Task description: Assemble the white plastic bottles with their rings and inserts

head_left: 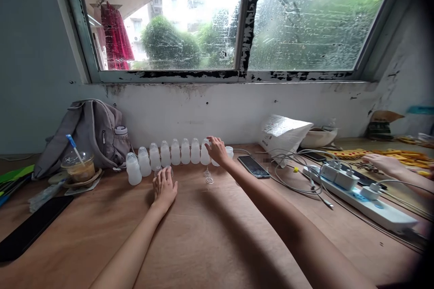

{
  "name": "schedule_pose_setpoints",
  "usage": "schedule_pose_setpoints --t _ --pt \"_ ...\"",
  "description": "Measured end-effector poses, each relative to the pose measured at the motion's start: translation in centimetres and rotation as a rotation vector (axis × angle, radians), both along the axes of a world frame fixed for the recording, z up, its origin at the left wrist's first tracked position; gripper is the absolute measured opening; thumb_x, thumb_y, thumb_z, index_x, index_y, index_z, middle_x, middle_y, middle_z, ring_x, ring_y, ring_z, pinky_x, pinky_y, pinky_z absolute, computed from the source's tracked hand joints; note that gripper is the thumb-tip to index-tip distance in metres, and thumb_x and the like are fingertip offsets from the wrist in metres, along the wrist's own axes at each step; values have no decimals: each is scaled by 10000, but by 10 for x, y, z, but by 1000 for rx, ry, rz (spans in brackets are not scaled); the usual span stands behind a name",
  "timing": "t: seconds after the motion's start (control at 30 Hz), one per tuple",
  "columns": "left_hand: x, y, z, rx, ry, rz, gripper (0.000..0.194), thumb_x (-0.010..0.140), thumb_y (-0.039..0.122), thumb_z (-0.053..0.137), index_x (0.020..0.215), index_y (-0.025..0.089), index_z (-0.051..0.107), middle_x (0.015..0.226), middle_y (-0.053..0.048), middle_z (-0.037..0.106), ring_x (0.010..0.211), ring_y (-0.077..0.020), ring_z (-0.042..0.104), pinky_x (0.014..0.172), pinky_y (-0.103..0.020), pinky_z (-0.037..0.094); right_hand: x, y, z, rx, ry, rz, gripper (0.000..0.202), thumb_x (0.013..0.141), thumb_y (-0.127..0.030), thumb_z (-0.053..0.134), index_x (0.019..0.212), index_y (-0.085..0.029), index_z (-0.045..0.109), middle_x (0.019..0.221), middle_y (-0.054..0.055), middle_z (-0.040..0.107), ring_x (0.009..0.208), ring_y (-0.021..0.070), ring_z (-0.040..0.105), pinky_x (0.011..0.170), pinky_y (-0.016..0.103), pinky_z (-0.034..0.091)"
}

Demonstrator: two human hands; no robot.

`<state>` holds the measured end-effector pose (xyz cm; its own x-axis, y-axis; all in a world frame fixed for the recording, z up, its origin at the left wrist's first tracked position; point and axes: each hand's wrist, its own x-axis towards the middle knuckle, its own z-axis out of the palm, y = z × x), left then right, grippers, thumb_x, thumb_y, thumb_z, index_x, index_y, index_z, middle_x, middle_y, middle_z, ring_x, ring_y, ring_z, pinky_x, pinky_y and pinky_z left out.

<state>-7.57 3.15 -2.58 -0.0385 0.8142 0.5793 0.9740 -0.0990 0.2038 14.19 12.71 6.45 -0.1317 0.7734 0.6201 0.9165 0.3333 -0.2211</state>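
A row of small frosted baby bottles (pixel 175 153) with clear domed caps stands upright along the back of the wooden table. My right hand (pixel 217 151) reaches to the row's right end, its fingers closed round the top of a baby bottle (pixel 205 156). Partly behind that wrist is a frosted bottle (pixel 229 151) that appears uncapped. My left hand (pixel 164 189) rests low on the table before the row, fingers curled over a clear cap (pixel 170 171) that they mostly cover. Several thin pale rings (pixel 209 179) lie on the wood below my right hand.
At left are a grey backpack (pixel 91 131), an iced drink cup (pixel 78 167) and a black flat case (pixel 32 228). A phone (pixel 253 166), tangled cables and a white power strip (pixel 366 201) lie at right. Another person's hand (pixel 384 162) is near yellow parts.
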Motion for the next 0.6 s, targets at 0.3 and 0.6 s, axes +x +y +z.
schedule_pose_setpoints --t 0.3,0.6 --pt "1 12 0 3 47 113 396 766 267 439 1144 148 444 1263 -163 381 1190 -291 281 952 -463 204 12 -73 -69 -249 -100 -55 337 811 -475 375 916 -176 490 804 89 606 740 232 561 622 296 333" --pt "24 15 8 80 -199 -7 299 771 298 451 1044 176 439 1028 -129 564 1000 -289 473 849 -451 326 4 -88 -84 -219 7 69 182 810 -319 414 882 -177 503 896 76 560 831 191 517 694 275 355"
